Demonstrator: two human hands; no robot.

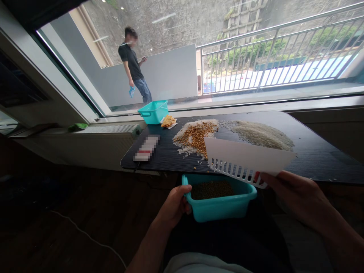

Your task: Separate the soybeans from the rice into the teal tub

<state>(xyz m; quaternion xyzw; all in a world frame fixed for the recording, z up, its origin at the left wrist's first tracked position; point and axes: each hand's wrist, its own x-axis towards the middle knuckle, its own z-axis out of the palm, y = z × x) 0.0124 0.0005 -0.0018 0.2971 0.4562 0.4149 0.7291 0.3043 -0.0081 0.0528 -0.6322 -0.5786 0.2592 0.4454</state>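
My left hand (176, 201) is closed on the left rim of a turquoise plastic basin (222, 210), thumb over the edge. The basin is just below the table's near edge and holds a layer of small brownish beans (213, 190). My right hand (292, 185) grips the right end of a white plastic board (247, 153) with a row of slots along its lower edge. The board leans over the table edge and the back of the basin. Behind its left end lies a pile of yellow soybeans (199, 136) mixed with white rice-like grains (184, 149).
A heap of pale grains (261, 134) covers the right back of the dark table (167, 163). At the back left are another turquoise basin (155, 112), a yellow crumpled item (168, 121) and a blurred device (146, 148). Beyond the window stands a person (135, 68).
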